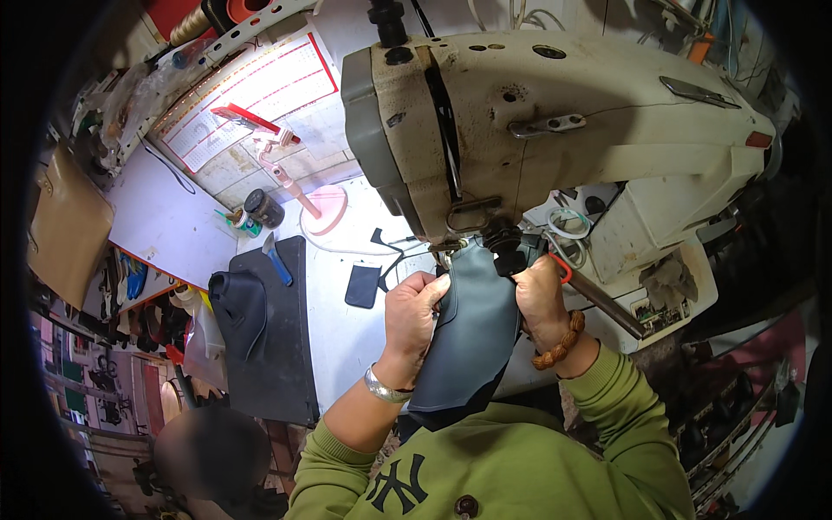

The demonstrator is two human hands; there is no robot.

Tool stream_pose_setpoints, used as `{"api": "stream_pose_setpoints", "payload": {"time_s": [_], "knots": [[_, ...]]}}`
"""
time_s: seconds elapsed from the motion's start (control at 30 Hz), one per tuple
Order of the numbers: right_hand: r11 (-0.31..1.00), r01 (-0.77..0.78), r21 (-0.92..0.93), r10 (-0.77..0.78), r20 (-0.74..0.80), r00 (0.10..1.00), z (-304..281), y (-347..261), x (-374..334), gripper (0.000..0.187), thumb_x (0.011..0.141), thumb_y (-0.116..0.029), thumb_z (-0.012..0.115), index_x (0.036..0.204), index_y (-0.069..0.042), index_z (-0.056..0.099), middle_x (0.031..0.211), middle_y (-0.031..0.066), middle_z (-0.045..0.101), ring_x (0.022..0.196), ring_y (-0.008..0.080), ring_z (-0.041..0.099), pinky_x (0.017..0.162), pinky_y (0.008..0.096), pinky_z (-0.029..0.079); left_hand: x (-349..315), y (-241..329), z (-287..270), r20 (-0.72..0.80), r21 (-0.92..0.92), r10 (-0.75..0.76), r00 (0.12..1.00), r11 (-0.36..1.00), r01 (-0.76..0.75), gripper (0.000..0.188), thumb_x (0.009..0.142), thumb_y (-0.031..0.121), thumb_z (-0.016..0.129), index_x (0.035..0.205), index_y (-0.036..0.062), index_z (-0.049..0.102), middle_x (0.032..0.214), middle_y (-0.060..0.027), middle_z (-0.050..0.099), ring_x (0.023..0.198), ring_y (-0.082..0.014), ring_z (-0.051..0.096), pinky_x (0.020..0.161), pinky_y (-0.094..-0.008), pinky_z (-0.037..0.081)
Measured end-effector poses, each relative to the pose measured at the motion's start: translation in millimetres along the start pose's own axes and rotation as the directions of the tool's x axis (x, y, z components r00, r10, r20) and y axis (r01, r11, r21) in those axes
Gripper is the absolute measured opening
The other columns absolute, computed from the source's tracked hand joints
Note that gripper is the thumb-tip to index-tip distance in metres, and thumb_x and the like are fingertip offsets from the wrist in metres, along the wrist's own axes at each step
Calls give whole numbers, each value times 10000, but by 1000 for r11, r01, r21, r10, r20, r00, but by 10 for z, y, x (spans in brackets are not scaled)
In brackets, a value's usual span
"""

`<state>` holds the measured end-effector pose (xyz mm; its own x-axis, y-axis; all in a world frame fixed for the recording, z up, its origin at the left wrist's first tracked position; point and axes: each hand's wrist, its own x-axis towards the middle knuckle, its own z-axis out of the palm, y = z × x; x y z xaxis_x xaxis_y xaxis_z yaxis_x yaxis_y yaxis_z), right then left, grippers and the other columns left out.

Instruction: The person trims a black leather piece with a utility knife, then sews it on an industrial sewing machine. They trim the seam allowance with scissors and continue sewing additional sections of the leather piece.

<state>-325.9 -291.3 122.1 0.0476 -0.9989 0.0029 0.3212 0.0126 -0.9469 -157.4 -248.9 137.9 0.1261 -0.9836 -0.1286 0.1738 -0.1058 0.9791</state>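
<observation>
A dark grey-blue leather piece (472,347) with a stitched edge and a black underside hangs between my hands, its upper end under the needle area of a large cream sewing machine (485,113). My left hand (414,310) is closed on its left edge, thumb on top. On the opposite edge my right hand (541,299) is closed, with the fingertips partly behind the leather and beside a black machine part (507,251). The needle and the exact stitching spot are hidden by the machine head.
Left of the leather lie a phone (362,285) and a black mat (286,373) bearing a folded black leather piece (238,310) and a blue-handled tool (277,260). A pink lamp (325,210) stands behind. A metal bar (611,310) and parts tray (685,295) sit right.
</observation>
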Motion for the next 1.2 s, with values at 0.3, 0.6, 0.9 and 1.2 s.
{"api": "stream_pose_setpoints", "payload": {"time_s": [0.3, 0.6, 0.9, 1.2], "knots": [[999, 44, -7, -44, 3, 999, 15, -7, -4, 135, 862, -97, 605, 892, 19, 666, 824, 16, 663, 718, 98, 591, 684, 268, 494, 37, -20, -7, -25, 43, 70, 997, 997, -69, 184, 882, 119, 621, 739, 3, 614, 648, 49, 517, 600, -34, 408, 559, -197, 330], [998, 50, -31, -51, -6, 999, 28, -53, 34, 139, 861, -98, 601, 879, 24, 665, 806, 8, 659, 710, 93, 583, 668, 266, 487, 73, -11, -28, 6, 74, 73, 997, 995, -73, 171, 901, 119, 586, 772, 9, 610, 686, 45, 523, 632, -41, 415, 592, -195, 338], [997, 77, -6, -77, -5, 997, 53, -44, 98, 139, 867, -108, 610, 819, 14, 657, 761, -8, 638, 661, 83, 562, 616, 257, 479, 110, -7, -49, 61, 30, 39, 997, 999, -41, 169, 910, 126, 597, 779, 19, 608, 706, 42, 536, 641, -40, 437, 599, -198, 363], [994, -14, -112, 22, 69, 997, -37, -41, 148, 168, 855, -110, 622, 760, 27, 641, 713, -1, 629, 621, 84, 563, 586, 261, 478, 40, 88, -56, 134, -128, -221, 966, 963, 238, 114, 886, 81, 597, 795, 20, 626, 774, 22, 590, 707, -48, 489, 670, -202, 417]]}}
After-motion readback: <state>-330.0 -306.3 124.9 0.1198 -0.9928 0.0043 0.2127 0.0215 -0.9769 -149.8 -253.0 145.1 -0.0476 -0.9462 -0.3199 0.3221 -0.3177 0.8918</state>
